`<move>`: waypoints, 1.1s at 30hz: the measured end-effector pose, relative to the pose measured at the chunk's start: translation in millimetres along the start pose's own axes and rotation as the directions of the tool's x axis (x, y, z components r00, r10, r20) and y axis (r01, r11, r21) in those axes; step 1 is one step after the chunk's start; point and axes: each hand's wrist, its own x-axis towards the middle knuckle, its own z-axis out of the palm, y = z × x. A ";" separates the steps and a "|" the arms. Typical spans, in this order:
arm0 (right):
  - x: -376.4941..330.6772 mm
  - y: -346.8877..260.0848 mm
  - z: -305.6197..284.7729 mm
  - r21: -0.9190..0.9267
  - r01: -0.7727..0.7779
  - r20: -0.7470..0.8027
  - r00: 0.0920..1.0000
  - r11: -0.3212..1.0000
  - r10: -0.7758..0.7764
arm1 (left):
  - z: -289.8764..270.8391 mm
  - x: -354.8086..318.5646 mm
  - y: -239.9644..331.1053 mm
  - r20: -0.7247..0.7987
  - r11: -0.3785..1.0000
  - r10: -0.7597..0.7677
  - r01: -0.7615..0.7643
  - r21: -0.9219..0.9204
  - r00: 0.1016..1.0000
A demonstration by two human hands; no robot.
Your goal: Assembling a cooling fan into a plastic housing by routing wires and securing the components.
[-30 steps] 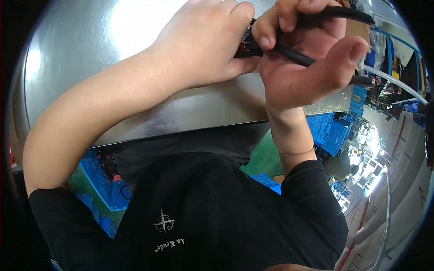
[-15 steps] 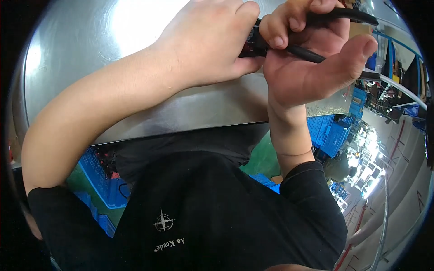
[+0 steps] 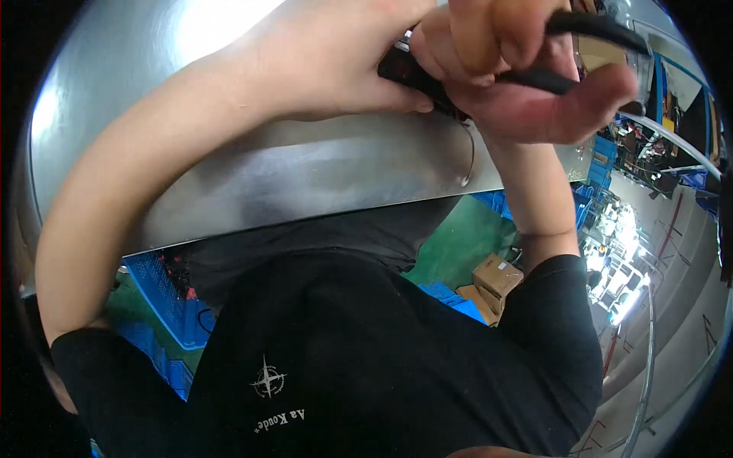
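At the upper middle, my left hand [image 3: 336, 65] is closed around a small black part [image 3: 410, 70], mostly hidden by the fingers. My right hand [image 3: 496, 76] meets it there, its fingers curled and its thumb stretched out to the right. It grips a pair of pliers with black handles [image 3: 599, 30], spread apart and pointing right; the jaws are out of sight. Below the right wrist a thin dark wire [image 3: 472, 145] with a pale tip hangs over the metal table [image 3: 321, 168]. Whether it joins the black part cannot be seen.
The table's front edge runs close to my body. Below it are a blue perforated crate [image 3: 172, 305] at left, and cardboard boxes [image 3: 496, 275] and blue plastic [image 3: 450, 299] on the green floor [image 3: 458, 237]. A pale rail [image 3: 679, 141] and shelving stand at far right.
Both hands have shifted slightly up, the left fingers going nearer the top edge. The right forearm has swung to the right. The thin wire and the cardboard boxes have come into view.
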 end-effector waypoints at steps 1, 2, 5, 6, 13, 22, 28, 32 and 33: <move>-0.5 0.2 -5.5 0.038 -0.014 0.058 0.998 0.999 0.011 | -2.4 3.5 -0.4 0.092 1.000 -0.012 0.013 -0.004 0.996; -0.5 1.9 -12.3 0.077 -0.030 0.117 0.993 0.997 0.021 | 0.6 3.9 -2.8 0.090 1.000 -0.013 0.014 -0.008 0.996; -2.1 8.1 -25.2 0.294 -0.051 0.140 0.990 0.954 0.009 | -6.0 12.4 -1.3 0.214 0.996 -0.005 0.024 -0.086 0.977; 0.5 -0.7 -17.9 0.109 -0.109 0.133 0.987 0.988 0.094 | -2.0 6.9 -3.5 0.216 0.995 -0.013 0.034 -0.091 0.976; -6.3 26.2 -32.1 0.359 0.082 0.281 0.940 0.930 -0.192 | 24.9 -19.3 -17.8 -0.219 0.964 0.200 -0.152 0.217 0.955; 27.4 31.1 -34.9 0.555 -0.140 0.602 0.748 0.820 -0.279 | -0.6 -3.6 -28.5 0.082 0.957 0.278 -0.283 0.057 0.957; 49.3 35.1 -22.8 0.605 -0.270 0.747 0.517 0.749 -0.418 | -1.0 -1.9 -16.9 -0.100 0.684 0.568 -0.401 0.610 0.817; 41.2 38.4 -18.1 0.591 -0.224 0.672 0.667 0.775 -0.320 | 6.6 -8.6 -30.3 0.231 0.870 0.309 -0.372 0.323 0.923; 43.8 36.9 -11.0 0.601 -0.206 0.652 0.684 0.772 -0.325 | 5.6 -24.0 -22.8 0.081 0.681 0.368 -0.328 0.655 0.926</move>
